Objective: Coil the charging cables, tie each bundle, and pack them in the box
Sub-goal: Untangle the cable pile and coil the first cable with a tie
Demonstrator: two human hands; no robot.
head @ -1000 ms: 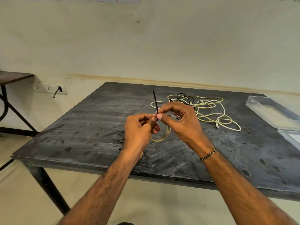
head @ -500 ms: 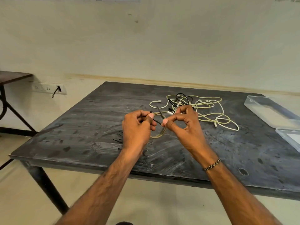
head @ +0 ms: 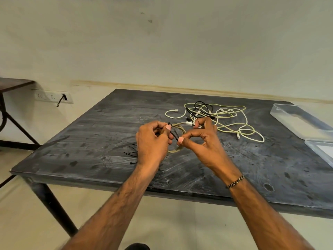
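A small cream cable coil (head: 177, 149) hangs between my two hands above the dark table (head: 90, 141). My left hand (head: 152, 143) grips the coil and pinches the head of a black zip tie (head: 174, 134). The tie's tail end is pinched between thumb and forefinger of my right hand (head: 201, 139). The tie runs slantwise across the coil. Behind my hands lies a loose tangle of cream and black charging cables (head: 225, 118). A clear plastic box (head: 297, 120) sits at the table's right edge.
Several spare black zip ties (head: 131, 152) lie on the table left of my left wrist. The box's clear lid (head: 322, 148) lies nearer me at the right edge. A socket strip (head: 54, 97) is on the wall, and a second table (head: 14, 83) stands far left.
The zip tie stood upright a second ago; it has swung down and now lies slanted across the coil. My hands have drawn slightly apart, the right one holding the tail lower.
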